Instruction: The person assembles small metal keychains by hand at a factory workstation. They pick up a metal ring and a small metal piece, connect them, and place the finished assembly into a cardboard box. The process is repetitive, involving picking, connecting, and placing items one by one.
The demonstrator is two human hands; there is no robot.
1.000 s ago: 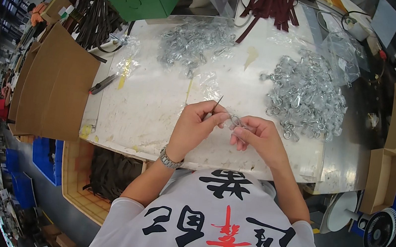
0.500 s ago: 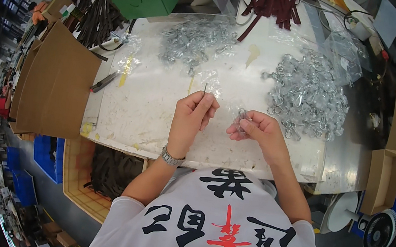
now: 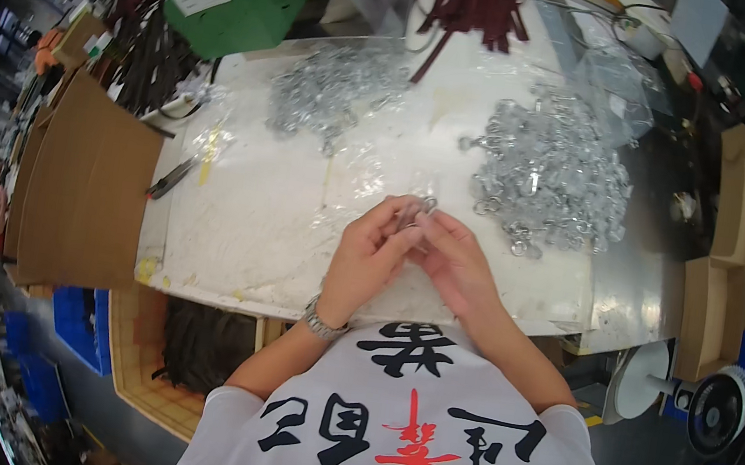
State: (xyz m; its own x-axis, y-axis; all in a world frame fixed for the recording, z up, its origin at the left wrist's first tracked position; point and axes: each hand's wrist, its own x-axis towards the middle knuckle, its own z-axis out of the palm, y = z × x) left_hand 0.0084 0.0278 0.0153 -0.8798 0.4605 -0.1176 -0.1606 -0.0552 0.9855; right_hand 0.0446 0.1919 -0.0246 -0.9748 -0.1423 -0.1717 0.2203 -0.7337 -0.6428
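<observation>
My left hand (image 3: 374, 244) and my right hand (image 3: 454, 255) meet over the near middle of the table. Their fingers close together around a small metal clasp in clear plastic (image 3: 429, 204), its ring end showing above the fingertips. The fingers are blurred, and the thin dark pointed tool seen earlier in my left hand is out of sight. To the right of my hands lies a large heap of similar plastic-wrapped metal clasps (image 3: 554, 172). A smaller pile of wrapped metal pieces (image 3: 330, 91) spreads beyond my left hand.
A cutter knife (image 3: 171, 179) lies by a brown cardboard box (image 3: 91, 186) at the left. At the back are a green machine (image 3: 243, 4) and dark red straps (image 3: 477, 6). An open carton (image 3: 711, 319) and a fan (image 3: 716, 414) stand right.
My hands have come together, the left moving right and slightly down, the right moving in to meet it. The view has shifted a little.
</observation>
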